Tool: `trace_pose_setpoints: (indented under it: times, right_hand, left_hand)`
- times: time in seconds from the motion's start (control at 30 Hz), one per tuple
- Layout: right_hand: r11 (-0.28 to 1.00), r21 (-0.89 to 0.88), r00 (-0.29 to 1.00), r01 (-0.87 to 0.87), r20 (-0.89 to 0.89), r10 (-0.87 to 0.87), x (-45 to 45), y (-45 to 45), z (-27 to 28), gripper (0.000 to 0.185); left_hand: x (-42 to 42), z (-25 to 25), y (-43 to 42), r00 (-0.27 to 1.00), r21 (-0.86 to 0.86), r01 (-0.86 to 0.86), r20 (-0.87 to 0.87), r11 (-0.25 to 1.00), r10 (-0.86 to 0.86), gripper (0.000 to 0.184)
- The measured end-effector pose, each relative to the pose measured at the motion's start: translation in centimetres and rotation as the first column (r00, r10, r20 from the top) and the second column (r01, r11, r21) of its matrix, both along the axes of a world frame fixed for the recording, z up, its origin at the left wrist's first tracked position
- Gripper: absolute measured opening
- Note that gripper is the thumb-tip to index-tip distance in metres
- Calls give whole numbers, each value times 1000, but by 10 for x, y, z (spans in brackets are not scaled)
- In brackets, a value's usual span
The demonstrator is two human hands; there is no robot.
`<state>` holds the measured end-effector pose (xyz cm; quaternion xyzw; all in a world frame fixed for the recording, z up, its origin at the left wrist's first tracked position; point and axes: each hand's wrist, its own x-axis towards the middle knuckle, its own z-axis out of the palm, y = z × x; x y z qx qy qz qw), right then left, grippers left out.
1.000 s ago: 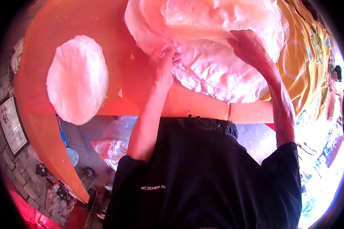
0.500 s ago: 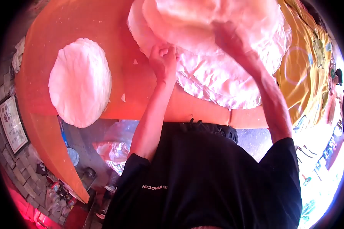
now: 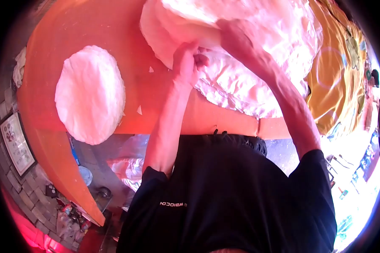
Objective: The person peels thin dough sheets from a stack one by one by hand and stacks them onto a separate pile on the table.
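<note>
A wide pile of thin, wrinkled, pale round sheets (image 3: 240, 84), which look like flatbread or dough, lies on the orange table in front of me. My left hand (image 3: 186, 63) is at the pile's left front part, its fingers curled in at the edge of a sheet. My right hand (image 3: 238, 38) reaches over the pile with its fingers closed on the raised, folded part of the top sheet (image 3: 190, 25). The fingertips of both hands are partly hidden. Apart from the pile, to the left, lies a smoother oval stack of pale sheets (image 3: 90, 95).
Small pale scraps (image 3: 139, 110) lie on the orange table (image 3: 135, 90) between the stacks. Yellow cloth (image 3: 331, 92) borders the pile on the right. A framed sheet (image 3: 17, 143) stands at the far left by brickwork. Below the table are a plastic bag (image 3: 128, 168) and a round container (image 3: 85, 175).
My right hand has moved left, and the top sheet is now folded toward the left. My left hand has turned and shifted slightly right, its fingers curled further in.
</note>
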<state>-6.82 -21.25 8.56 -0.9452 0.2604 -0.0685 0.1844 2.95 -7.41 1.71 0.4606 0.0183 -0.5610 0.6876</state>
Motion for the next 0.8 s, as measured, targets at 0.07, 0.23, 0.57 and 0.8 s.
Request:
trace_pose_setpoints:
  times: [0.07, 0.23, 0.57, 0.8]
  right_hand:
    - [995, -62, 997, -75, -4, 75, 20, 3, -7, 10]
    - [992, -106, 969, -74, 227, 97, -4, 31, -25, 32]
    - [782, -588, 952, -209, -304, 26, -6, -36, 45, 9]
    - [931, -360, 978, 63, 208, 14, -29, -3, 122, 12]
  left_hand:
    - [-1, -3, -5, 999, -28, -26, -34, 999, 25, 19]
    - [1, 11, 0, 995, -172, -63, -81, 983, 50, 37]
    - [-12, 13, 27, 978, 48, 10, 207, 999, -20, 44]
    - [-14, 18, 28, 946, 198, -186, 300, 962, 121, 31]
